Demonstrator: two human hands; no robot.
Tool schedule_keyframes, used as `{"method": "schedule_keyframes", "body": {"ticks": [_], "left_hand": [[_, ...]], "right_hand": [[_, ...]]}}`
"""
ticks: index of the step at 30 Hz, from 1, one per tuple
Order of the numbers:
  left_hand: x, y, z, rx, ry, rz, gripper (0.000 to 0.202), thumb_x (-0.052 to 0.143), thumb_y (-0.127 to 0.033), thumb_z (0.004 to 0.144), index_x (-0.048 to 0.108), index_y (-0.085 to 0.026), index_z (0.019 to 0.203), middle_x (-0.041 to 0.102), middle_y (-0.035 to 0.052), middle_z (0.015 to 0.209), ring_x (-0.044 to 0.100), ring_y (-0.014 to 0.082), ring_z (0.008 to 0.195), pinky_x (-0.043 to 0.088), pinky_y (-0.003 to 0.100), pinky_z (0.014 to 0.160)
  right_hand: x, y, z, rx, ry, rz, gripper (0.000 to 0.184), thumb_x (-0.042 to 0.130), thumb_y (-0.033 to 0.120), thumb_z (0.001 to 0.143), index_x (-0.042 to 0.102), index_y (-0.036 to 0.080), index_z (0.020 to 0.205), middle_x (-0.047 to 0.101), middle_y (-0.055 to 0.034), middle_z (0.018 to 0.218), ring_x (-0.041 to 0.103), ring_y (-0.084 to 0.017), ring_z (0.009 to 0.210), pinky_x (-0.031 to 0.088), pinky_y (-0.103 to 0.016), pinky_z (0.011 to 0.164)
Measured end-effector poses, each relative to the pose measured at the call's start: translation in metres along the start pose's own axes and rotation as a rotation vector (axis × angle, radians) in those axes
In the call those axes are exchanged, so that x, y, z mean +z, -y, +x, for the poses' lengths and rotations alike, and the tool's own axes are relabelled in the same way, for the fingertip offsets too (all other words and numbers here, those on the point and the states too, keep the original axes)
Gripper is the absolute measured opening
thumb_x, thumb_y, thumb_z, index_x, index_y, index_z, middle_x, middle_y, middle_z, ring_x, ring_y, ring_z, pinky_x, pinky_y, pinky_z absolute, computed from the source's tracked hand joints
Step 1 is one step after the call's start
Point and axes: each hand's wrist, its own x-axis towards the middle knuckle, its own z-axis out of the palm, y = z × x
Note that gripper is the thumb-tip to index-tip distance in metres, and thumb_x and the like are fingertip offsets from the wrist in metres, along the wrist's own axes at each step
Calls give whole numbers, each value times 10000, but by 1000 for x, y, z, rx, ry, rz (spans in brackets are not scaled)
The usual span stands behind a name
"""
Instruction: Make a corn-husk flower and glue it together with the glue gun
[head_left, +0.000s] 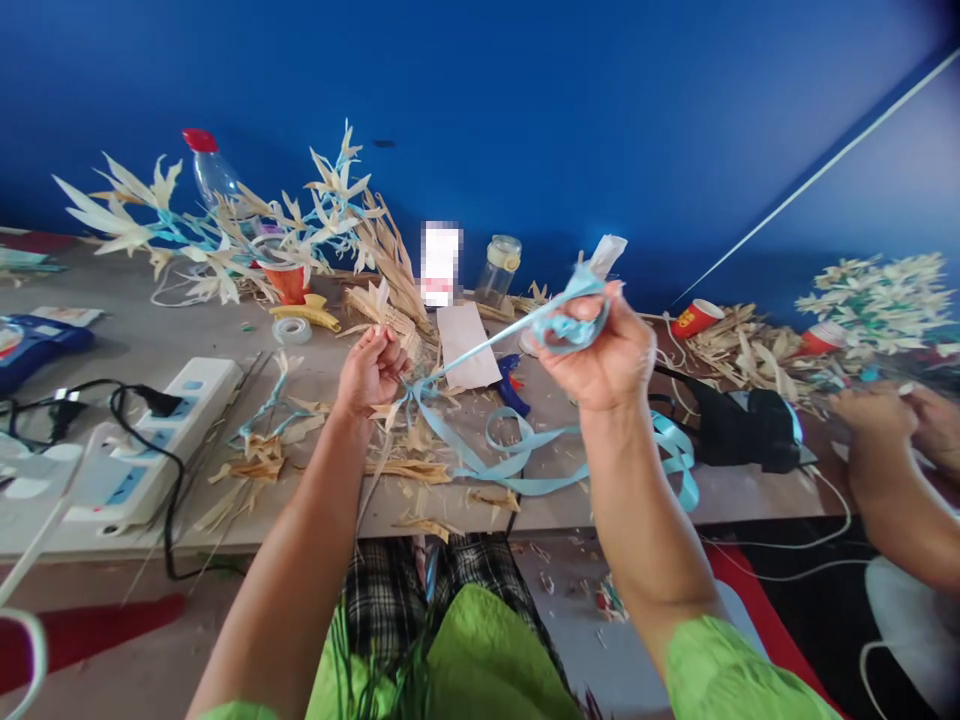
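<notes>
My left hand [375,372] is closed in a pinch around a corn husk piece [386,412], its pale end poking out below the fingers. Most of that piece is hidden by the fist. Light blue ribbon [495,338] is wound at the piece and stretches taut up to my right hand [611,350]. Bunched loops of the same ribbon sit in the closed fingers of that hand. A slack length of it curls over the table between my arms. Below the ribbon lie dry husk scraps [420,470].
Husk flower branches [187,235] stand in a red cup [289,283] at back left. A power strip [161,440] with black cords lies left. Clear tape [291,330], blue-handled tool [512,385], jar [501,268] and black object [750,430] are around. Another person's hands [874,410] work at right.
</notes>
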Motion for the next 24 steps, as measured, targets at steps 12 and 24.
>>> {"method": "schedule_keyframes", "body": {"ticks": [12,24], "left_hand": [[-4,-1,7,338,-180,65,218,620,-308,810,494,-184,683,285,-100,420,262,46,349,351,189,450],[-2,-4,1,261,42,213,247,714,-332,718,575,-145,633,538,7,620,506,94,591,423,228,604]], "right_hand": [[-20,21,3,-19,-91,27,257,545,389,845,590,223,655,541,21,604,528,-125,627,454,-337,655],[1,-3,9,-163,23,51,278,665,443,690,556,219,566,612,-9,758,571,-155,709,509,-350,692]]}}
